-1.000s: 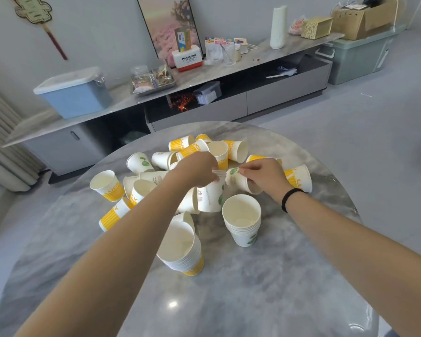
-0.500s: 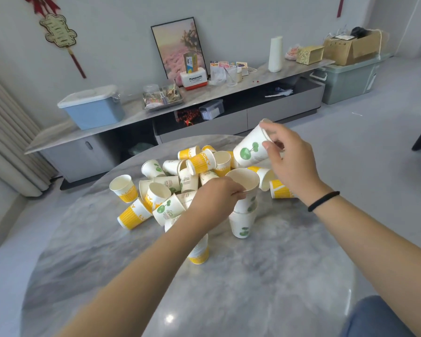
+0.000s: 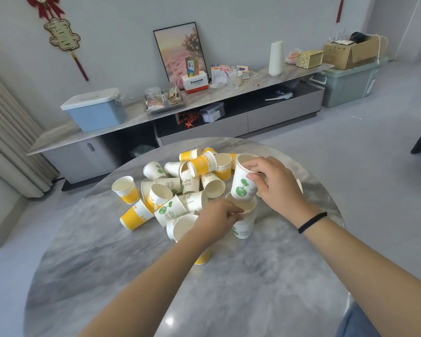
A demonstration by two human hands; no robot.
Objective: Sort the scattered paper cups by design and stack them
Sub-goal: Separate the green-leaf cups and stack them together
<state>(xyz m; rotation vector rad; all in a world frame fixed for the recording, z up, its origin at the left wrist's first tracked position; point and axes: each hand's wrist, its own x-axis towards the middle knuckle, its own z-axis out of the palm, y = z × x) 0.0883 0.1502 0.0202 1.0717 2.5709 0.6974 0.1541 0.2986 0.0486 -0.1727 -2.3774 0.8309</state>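
Lowering a green cup [image 3: 244,183], pinched in the right hand [image 3: 276,184], over the stack [image 3: 244,220] the left hand [image 3: 218,218] grips at its rim; keeping it upright and centred should seat it cleanly.

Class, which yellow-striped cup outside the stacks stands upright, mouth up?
The yellow-striped cup at the pile's far left edge. It stands alone, mouth up; the other loose yellow ones lie tipped over.
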